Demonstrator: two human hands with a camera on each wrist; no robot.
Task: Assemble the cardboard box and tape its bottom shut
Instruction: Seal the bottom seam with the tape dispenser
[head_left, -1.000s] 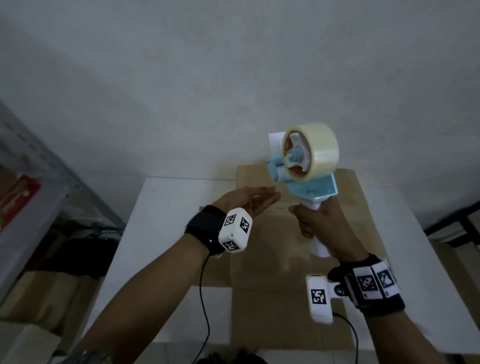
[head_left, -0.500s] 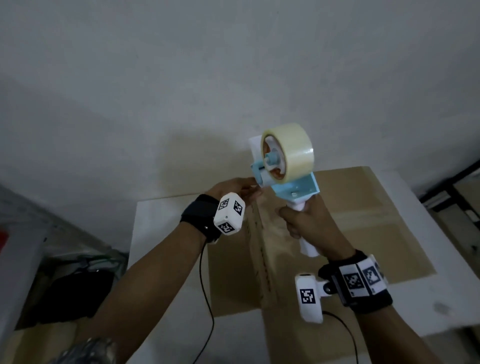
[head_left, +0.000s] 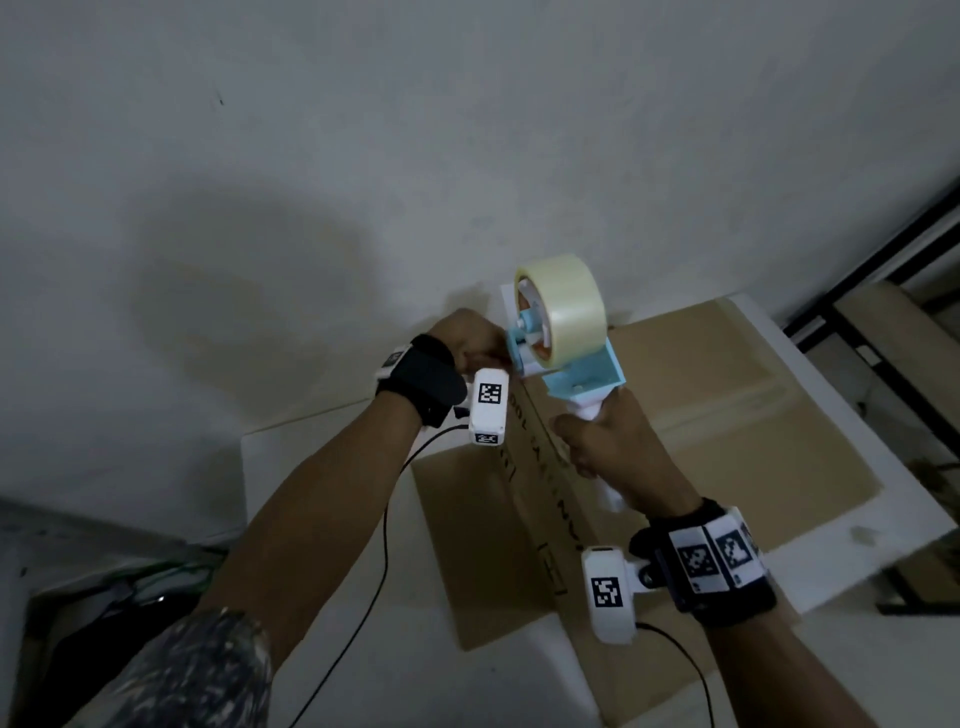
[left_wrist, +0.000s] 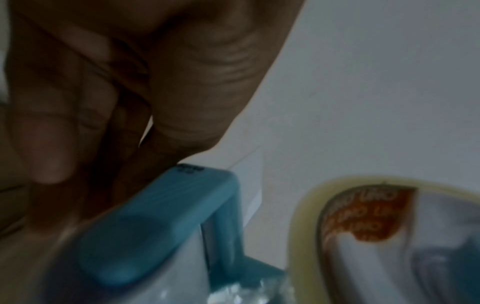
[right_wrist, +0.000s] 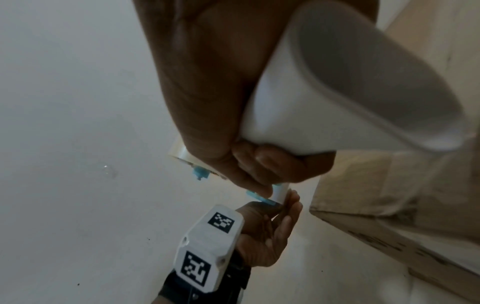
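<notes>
My right hand (head_left: 613, 447) grips the white handle (right_wrist: 337, 82) of a blue and white tape dispenser (head_left: 571, 374), held upright above the far end of the cardboard box (head_left: 701, 415). A roll of clear tape (head_left: 563, 306) sits on top of it. My left hand (head_left: 475, 338) is at the dispenser's front end, where its fingers (left_wrist: 52, 123) curl against the blue guard (left_wrist: 161, 222) and pinch it. The brown box stands on the white table (head_left: 322, 467) with a printed side facing left. I cannot make out a loose tape end.
A plain grey wall rises right behind the table. A black metal frame (head_left: 883, 322) stands to the right of the table. Dark clutter lies on the floor at lower left (head_left: 104, 613). Cables hang from both wrist cameras.
My left hand has moved from open beside the dispenser onto its front end and closed there. The dispenser has shifted slightly toward the box's far left edge, and the head view has swung.
</notes>
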